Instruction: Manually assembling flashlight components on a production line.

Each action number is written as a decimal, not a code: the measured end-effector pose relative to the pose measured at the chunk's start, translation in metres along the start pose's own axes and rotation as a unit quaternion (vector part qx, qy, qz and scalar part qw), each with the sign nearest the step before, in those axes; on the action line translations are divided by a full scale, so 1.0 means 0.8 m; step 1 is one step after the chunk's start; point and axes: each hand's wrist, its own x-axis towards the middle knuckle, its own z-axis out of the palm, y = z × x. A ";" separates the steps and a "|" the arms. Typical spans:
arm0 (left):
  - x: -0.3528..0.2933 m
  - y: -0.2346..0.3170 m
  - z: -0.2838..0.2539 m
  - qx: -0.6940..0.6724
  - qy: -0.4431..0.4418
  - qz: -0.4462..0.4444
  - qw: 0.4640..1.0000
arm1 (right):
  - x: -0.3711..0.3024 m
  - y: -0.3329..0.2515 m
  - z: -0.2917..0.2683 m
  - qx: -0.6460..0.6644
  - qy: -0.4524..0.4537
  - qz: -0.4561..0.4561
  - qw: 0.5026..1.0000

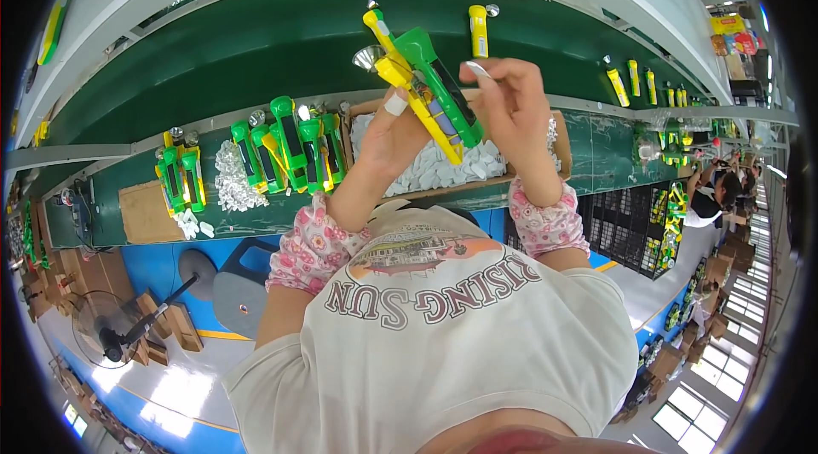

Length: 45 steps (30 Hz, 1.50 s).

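My left hand point(390, 137) is closed around a flashlight point(445, 88) with a green and yellow casing. The two casing halves are partly apart, and wires with a pale inner part show between them. A silver reflector point(368, 57) sticks out at its upper left end. A white tape or bandage wraps one finger of this hand. Beside the flashlight, my right hand point(517, 109) pinches a small white flat piece point(478, 68) between thumb and fingertips. Under both hands stands a carton point(560, 144) filled with white plastic pieces point(452, 169).
Several green and yellow flashlights point(290, 143) lie to the left, beside a heap of white pieces point(239, 180). A yellow flashlight point(479, 30) stands on the green surface beyond my hands. Black crates point(629, 224) are at the right; a fan point(109, 339) stands lower left.
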 end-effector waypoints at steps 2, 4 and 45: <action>0.003 0.005 -0.003 -0.029 -0.032 -0.004 0.999 | 0.008 0.001 -0.014 -0.134 -0.078 -0.095 0.983; 0.008 0.004 -0.004 -0.031 -0.030 0.002 0.999 | 0.012 -0.001 -0.018 -0.266 -0.149 -0.183 0.935; -0.008 -0.012 0.016 0.066 0.019 0.035 0.997 | -0.030 0.013 -0.026 -0.241 -0.100 -0.053 0.964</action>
